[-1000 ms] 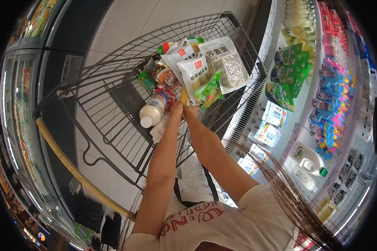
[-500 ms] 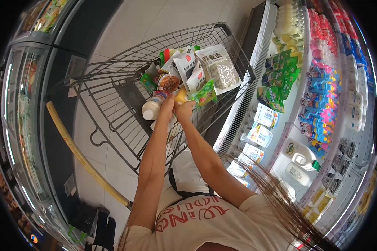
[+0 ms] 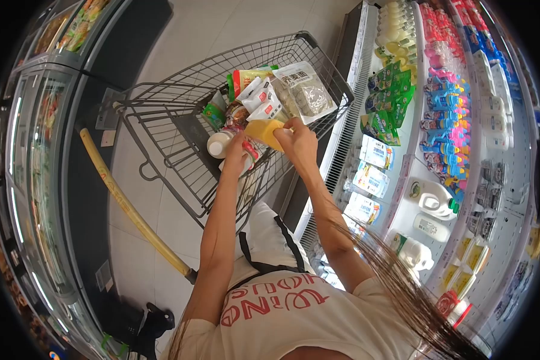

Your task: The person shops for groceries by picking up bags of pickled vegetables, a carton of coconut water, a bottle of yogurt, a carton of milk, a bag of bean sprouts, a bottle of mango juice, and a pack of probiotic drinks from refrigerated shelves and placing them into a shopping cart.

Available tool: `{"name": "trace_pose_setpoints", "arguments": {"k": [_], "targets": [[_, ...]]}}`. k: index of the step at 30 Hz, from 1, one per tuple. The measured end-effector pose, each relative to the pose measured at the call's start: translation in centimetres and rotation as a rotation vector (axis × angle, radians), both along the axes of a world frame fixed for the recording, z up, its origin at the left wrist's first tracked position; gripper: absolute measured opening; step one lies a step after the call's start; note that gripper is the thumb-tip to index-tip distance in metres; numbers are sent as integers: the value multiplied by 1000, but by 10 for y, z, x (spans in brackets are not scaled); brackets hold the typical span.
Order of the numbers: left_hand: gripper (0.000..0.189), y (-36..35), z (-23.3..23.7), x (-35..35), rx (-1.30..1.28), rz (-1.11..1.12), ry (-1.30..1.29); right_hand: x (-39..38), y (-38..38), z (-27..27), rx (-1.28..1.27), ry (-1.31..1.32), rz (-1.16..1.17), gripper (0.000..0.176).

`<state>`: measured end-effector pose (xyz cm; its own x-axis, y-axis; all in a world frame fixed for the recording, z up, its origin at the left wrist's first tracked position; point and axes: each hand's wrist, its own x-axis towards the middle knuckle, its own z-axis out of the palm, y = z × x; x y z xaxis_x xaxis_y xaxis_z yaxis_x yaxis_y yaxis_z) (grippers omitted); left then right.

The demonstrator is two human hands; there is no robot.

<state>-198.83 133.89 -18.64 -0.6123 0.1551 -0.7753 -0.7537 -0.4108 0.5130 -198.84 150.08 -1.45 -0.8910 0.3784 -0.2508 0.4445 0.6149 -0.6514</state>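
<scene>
Over the wire shopping cart (image 3: 162, 141), my right hand (image 3: 300, 144) pinches a pale-yellow item (image 3: 265, 132) with a smooth surface. My left hand (image 3: 237, 155) is closed at the near side of the goods, its fingertips close to the yellow item's left end; what it grips is hidden. Just left of it lies a white-capped bottle (image 3: 218, 144), and a red-and-white package (image 3: 250, 155) shows to its right. Beyond my hands are white packets with red labels (image 3: 264, 102), a clear-fronted noodle bag (image 3: 312, 96) and a red, yellow and green bag (image 3: 246, 78).
A refrigerated shelf on the right holds green pouches (image 3: 381, 123), white tubs (image 3: 372, 180), large white jugs (image 3: 429, 198) and rows of colourful bottles (image 3: 444, 114). Glass-fronted cabinets (image 3: 45, 138) line the left. A yellow tube-like handle (image 3: 129, 204) curves beside the cart.
My hands have moved apart; the right has gone up and to the right with the yellow item, which shows more fully. A green packet near the right hand is out of sight.
</scene>
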Motion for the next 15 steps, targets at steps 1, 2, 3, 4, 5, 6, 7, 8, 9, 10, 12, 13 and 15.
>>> {"name": "trace_pose_setpoints", "arguments": {"k": [1, 2, 3, 4, 5, 6, 7, 8, 9, 10, 12, 13, 15], "targets": [[51, -2, 5, 1, -7, -5, 5, 8, 3, 32, -42, -6, 8, 33], [49, -2, 19, 1, 40, 22, -28, 19, 7, 54, -92, 76, 10, 31], [47, -2, 44, 1, 89, 46, -57, 29, 10, 86, -78, 84, 21, 29], [45, -1, 68, 4, 137, 64, -92, 38, 15, 107, -131, 118, -1, 28], [46, -1, 87, 14, 305, 74, -11, 53, 16, 124, -184, 148, -29, 28], [47, 1, 105, 23, 478, 77, 68, 66, 15, 141, -252, 224, -60, 27], [48, 2, 123, 29, 656, 72, 141, 80, 13, 157, -316, 305, -93, 27], [47, 3, 140, 35, 697, 21, 129, 93, 10, 173, -280, 338, -105, 28], [47, 4, 156, 42, 737, -35, 113, 104, 7, 185, -224, 381, -128, 29], [47, 5, 173, 51, 776, -94, 94, 114, 3, 196, -167, 423, -156, 31], [47, -5, 205, 78, 695, -203, 65, 138, -4, 213, -122, 523, -227, 34], [47, -11, 221, 91, 648, -258, 54, 150, -6, 219, -128, 586, -256, 36], [51, -29, 245, 122, 622, -357, 22, 176, -8, 225, -194, 694, -291, 41]]}}
